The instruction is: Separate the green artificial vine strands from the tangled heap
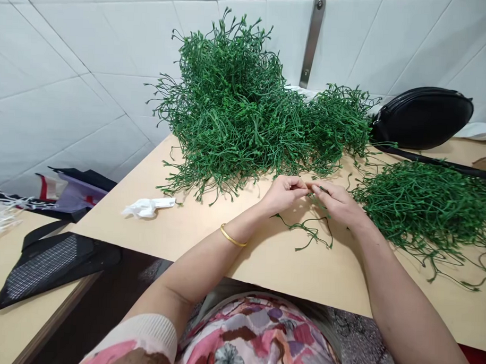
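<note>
My left hand (285,194) and my right hand (338,204) meet fingertip to fingertip just above the table, both closed in a pinch. Between them is a thin green plastic stem (323,190), mostly covered by the fingers. Several loose green stems with small forked tips (311,231) lie on the table right under my hands. Behind the hands rises a tall heap of the same stems (233,107). A lower pile of stems (425,201) spreads out beside my right forearm.
On the pale wooden table (209,239), a crumpled white wrapper (146,207) lies at the left. A black bag (426,117) with a strap stands at the back right. Tiled wall closes the back. A black mesh pouch (52,265) lies on another surface at left.
</note>
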Demonstrator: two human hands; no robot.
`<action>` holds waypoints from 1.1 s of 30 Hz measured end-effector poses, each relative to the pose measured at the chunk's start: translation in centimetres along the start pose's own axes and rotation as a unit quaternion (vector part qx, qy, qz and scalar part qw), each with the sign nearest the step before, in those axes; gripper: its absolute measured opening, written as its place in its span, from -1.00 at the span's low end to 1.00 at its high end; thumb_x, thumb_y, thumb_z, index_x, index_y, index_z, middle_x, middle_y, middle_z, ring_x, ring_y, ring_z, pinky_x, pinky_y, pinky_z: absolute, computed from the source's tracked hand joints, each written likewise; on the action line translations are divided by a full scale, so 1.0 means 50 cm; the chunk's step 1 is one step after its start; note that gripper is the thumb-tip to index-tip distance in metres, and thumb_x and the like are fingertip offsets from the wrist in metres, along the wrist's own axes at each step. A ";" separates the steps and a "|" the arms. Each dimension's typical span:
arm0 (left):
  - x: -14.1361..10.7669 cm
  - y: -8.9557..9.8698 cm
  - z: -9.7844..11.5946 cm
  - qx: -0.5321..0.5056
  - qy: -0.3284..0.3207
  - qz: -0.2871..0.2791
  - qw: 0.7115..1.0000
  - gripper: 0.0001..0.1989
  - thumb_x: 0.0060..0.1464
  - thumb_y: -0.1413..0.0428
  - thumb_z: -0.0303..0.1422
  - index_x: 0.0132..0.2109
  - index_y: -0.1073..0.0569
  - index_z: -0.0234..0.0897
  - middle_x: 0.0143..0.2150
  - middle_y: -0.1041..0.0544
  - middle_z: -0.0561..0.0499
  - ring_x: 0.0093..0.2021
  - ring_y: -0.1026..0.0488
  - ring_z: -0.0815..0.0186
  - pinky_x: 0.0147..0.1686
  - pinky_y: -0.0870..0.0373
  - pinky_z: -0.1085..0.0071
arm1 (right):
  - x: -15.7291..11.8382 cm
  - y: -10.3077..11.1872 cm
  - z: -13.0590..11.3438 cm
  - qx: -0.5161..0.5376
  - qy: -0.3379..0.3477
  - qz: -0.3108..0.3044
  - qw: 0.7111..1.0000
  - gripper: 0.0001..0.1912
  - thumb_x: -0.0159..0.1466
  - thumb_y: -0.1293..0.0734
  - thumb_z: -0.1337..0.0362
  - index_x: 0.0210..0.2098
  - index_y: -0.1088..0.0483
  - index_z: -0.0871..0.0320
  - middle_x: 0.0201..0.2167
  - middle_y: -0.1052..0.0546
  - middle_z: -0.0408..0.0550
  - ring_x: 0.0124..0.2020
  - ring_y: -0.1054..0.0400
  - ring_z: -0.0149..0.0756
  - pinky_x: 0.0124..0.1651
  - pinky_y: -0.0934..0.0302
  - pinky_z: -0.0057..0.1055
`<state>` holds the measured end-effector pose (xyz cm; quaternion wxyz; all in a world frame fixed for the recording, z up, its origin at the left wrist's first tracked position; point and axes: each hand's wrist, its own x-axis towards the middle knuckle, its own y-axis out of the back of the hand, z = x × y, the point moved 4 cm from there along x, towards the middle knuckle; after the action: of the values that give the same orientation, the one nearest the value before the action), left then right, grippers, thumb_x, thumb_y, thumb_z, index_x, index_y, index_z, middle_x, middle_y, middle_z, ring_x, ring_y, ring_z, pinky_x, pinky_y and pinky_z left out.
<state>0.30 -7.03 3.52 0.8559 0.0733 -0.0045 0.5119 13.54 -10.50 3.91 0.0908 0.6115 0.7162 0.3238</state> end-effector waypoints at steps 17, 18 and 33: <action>0.003 -0.004 -0.009 0.086 -0.026 0.004 0.996 -0.90 -0.12 -0.09 -0.39 -0.47 -0.44 -0.36 -0.66 -0.15 0.15 -0.61 -0.01 0.53 -0.57 0.09 0.50 | 0.001 -0.007 0.000 -0.004 -0.045 0.024 0.999 -0.80 0.24 -0.14 0.23 -0.47 -0.23 0.16 -0.50 -0.29 -0.15 -0.42 -0.14 -0.39 -0.33 -0.01 -0.42; 0.001 -0.003 -0.009 0.084 -0.020 0.001 0.996 -0.89 -0.13 -0.09 -0.39 -0.47 -0.45 -0.36 -0.66 -0.14 0.16 -0.61 0.00 0.53 -0.57 0.10 0.50 | 0.002 -0.006 -0.001 0.000 -0.046 0.028 0.999 -0.78 0.25 -0.14 0.21 -0.47 -0.23 0.16 -0.50 -0.29 -0.15 -0.42 -0.14 -0.39 -0.33 -0.01 -0.43; -0.013 -0.002 0.017 0.388 -0.075 0.056 0.917 -0.80 -0.03 0.03 -0.34 -0.44 -0.46 -0.30 -0.52 -0.39 0.03 -0.46 -0.22 0.39 -0.44 -0.05 0.43 | 0.000 -0.026 -0.021 0.025 -0.028 -0.037 0.999 -0.58 0.31 -0.06 0.02 -0.29 -0.38 0.19 -0.35 -0.42 -0.05 -0.29 -0.25 -0.32 -0.19 -0.11 -0.39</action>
<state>0.13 -7.75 4.29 0.7276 0.4375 0.1261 0.5131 11.92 -10.94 3.97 0.1074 0.5953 0.7437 0.2847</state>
